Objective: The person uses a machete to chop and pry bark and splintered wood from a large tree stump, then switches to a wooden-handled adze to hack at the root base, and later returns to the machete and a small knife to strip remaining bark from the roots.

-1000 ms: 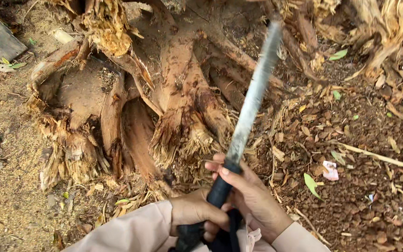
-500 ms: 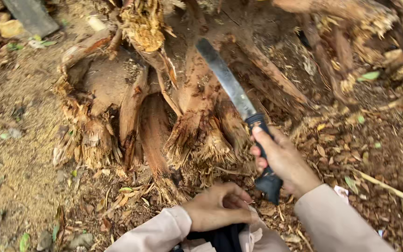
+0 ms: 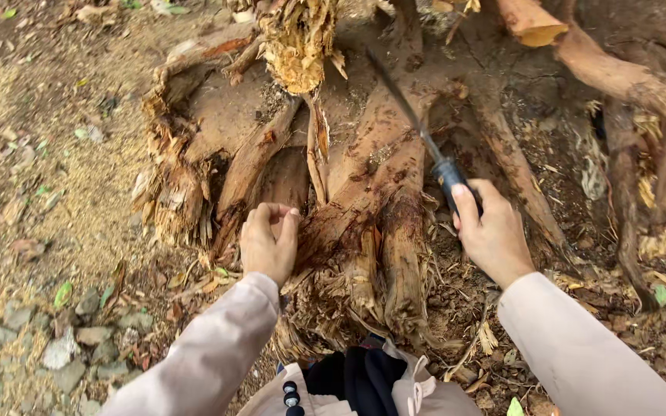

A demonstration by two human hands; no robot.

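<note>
Machete [image 3: 418, 131] probably blade-heavy, stiff; right hand [image 3: 491, 235] fist-wrapped round black handle, good spot. Left hand [image 3: 270, 240] loosely curled, empty, by fibrous stump [image 3: 364, 200].

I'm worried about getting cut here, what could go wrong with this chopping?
1. The left hand rests on the stump close beside where the blade lands; a glancing cut could reach its fingers.
2. The right hand grips the knife alone; the blade might skid off the slanted, fibrous wood toward the person's body.
</note>
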